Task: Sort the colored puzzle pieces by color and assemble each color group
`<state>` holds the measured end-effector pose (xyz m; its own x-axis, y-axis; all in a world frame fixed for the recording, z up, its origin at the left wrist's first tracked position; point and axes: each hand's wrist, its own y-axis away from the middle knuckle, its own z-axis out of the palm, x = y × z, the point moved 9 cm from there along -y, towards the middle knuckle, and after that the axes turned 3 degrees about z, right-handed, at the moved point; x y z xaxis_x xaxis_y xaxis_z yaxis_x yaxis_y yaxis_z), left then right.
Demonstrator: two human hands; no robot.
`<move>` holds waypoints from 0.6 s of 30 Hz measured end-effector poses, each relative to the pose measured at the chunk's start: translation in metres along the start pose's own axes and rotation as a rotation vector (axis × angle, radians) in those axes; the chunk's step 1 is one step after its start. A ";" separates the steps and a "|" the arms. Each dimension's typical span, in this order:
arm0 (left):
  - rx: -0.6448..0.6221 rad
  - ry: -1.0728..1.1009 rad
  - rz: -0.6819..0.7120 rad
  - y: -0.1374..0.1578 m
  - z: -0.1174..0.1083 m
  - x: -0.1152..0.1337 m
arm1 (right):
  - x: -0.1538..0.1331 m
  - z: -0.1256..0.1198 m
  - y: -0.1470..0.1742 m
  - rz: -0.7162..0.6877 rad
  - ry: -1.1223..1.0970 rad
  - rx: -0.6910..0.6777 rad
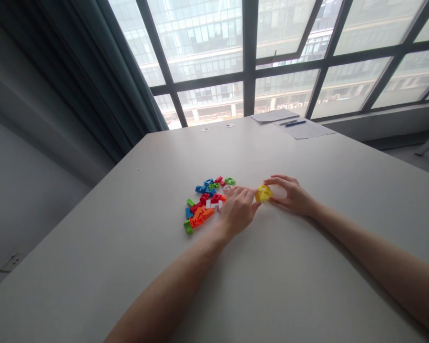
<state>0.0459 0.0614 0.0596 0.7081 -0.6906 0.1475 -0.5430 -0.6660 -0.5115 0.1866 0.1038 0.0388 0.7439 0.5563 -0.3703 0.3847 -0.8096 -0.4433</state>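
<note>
Some yellow plastic puzzle pieces (pixel 264 193), clustered together, are between my two hands just above or on the table. My right hand (pixel 289 194) grips them from the right with thumb and fingertips. From the left, my left hand (pixel 239 208) pinches the near left side of the same yellow pieces. How they fit together is too small to tell. Beside and partly behind my left hand lies a loose pile of plastic pieces: orange ones (pixel 201 216), blue ones (pixel 205 189), red ones (pixel 204 198), green ones (pixel 230 181) and white ones (pixel 214 205).
The white table (pixel 128 238) reaches to the windows. At its far edge lie papers (pixel 275 116) and a sheet (pixel 303 129) with pens (pixel 295 123) on it. A dark curtain (pixel 93 71) hangs at the left, and a wall socket (pixel 11 262) sits low on the left.
</note>
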 end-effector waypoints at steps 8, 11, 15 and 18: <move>-0.080 0.017 0.022 0.001 0.009 0.001 | 0.002 -0.001 -0.001 -0.006 -0.073 -0.027; -0.086 0.027 0.022 0.001 0.011 0.001 | 0.000 -0.003 -0.001 -0.005 -0.104 -0.022; -0.068 0.057 -0.015 0.002 0.010 -0.002 | -0.003 -0.006 -0.001 -0.003 -0.119 -0.005; -0.055 0.065 -0.056 0.002 0.009 -0.006 | -0.005 -0.007 -0.001 -0.018 -0.127 0.007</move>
<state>0.0447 0.0664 0.0503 0.7083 -0.6674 0.2299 -0.5288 -0.7174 -0.4536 0.1864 0.1002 0.0472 0.6617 0.5900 -0.4626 0.3931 -0.7984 -0.4560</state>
